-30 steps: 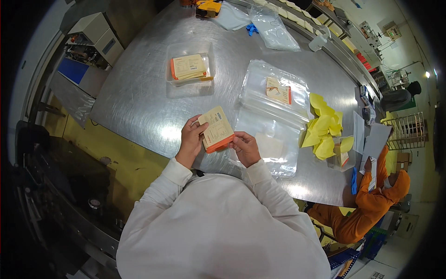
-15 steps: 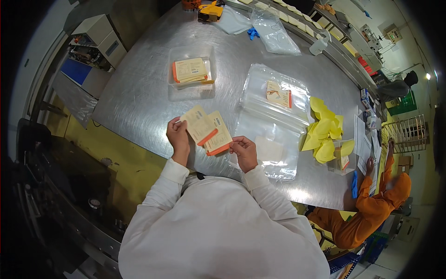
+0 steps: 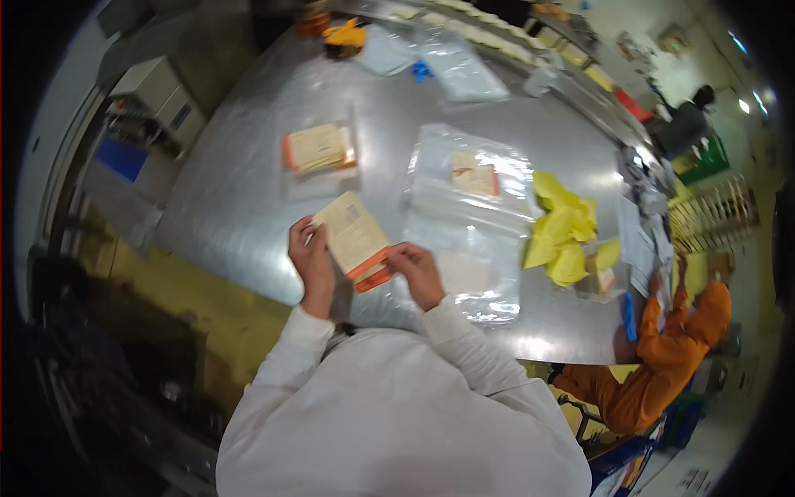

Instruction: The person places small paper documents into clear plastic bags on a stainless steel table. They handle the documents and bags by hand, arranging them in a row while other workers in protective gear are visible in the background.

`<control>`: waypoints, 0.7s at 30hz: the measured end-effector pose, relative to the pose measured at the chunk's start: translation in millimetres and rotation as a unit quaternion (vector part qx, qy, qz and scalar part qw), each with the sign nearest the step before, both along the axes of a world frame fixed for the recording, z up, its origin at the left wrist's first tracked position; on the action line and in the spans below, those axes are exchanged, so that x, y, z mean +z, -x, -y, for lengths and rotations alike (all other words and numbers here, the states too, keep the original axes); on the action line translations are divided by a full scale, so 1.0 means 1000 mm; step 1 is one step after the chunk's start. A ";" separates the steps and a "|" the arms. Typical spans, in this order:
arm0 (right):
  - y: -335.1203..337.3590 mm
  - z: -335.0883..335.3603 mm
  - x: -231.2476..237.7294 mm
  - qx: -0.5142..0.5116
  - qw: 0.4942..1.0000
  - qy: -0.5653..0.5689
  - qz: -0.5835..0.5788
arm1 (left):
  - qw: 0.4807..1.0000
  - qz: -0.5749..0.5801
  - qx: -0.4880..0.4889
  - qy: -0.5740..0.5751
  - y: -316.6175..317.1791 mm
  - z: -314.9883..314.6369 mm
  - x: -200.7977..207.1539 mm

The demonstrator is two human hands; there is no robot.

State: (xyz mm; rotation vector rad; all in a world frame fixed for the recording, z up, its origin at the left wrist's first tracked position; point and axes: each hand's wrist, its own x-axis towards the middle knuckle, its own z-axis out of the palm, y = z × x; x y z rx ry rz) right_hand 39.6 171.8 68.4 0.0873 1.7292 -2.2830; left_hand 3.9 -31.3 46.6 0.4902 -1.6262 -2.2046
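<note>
Above the table's near edge, my left hand (image 3: 312,258) grips a cream printed card (image 3: 348,232) with an orange band by its left side. My right hand (image 3: 416,272) pinches the orange end at the cards' lower right. Under the front card lies a second card, mostly hidden; only its orange strip (image 3: 375,280) shows. Beyond my hands, a clear plastic tub (image 3: 325,184) holds a stack of similar cards (image 3: 318,149). To the right are clear plastic bags (image 3: 431,217), with another card (image 3: 474,176) on the far part of them. The picture is somewhat blurred.
Crumpled yellow sheets (image 3: 563,236) lie right of the bags, beside a small clear container (image 3: 600,286). A yellow tool (image 3: 344,35) and more plastic bags (image 3: 464,70) are at the far edge. A person in orange (image 3: 662,364) works at the right end of the metal table (image 3: 240,190).
The two cards, spread apart before, now overlap almost fully. My right hand has moved left, closer to my left hand. The whole view has shifted slightly.
</note>
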 end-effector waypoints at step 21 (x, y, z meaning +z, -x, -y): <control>-0.013 -0.061 0.016 -0.249 0.964 0.079 -0.047 | 0.967 -0.041 -0.124 0.219 -0.010 -0.036 -0.001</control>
